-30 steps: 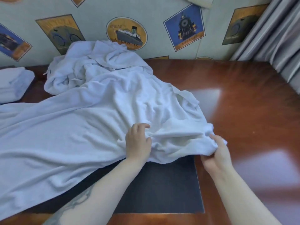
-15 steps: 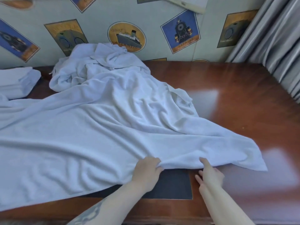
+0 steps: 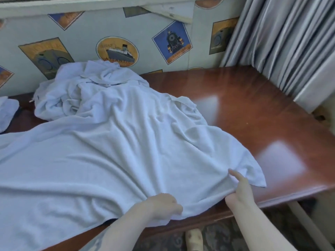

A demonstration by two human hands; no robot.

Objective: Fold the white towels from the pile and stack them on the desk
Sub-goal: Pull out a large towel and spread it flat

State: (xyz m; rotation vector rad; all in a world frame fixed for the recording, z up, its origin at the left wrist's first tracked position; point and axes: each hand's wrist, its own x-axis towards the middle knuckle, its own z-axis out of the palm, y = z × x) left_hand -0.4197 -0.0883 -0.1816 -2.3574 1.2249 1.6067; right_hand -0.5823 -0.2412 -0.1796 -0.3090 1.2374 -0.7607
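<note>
Big white towel (image 3: 112,160) was spread over most of the worktop (image 3: 244,98), its far end running up onto the crumpled pile (image 3: 87,89) by the wall. Both hands were at the near hem, right at the worktop's front edge. Left hand (image 3: 163,205) was curled shut with the hem bunched in its fingers (image 3: 174,208), cloth draping just past them. Right hand (image 3: 239,191) pinched the same hem further right: thumb underneath, index finger lying on top of the cloth and pointing away, the rest folded. The towel's loose corner (image 3: 257,178) lay flat just beyond the right hand. A bit of a folded stack (image 3: 7,113) showed at the far left, well apart from both hands.
</note>
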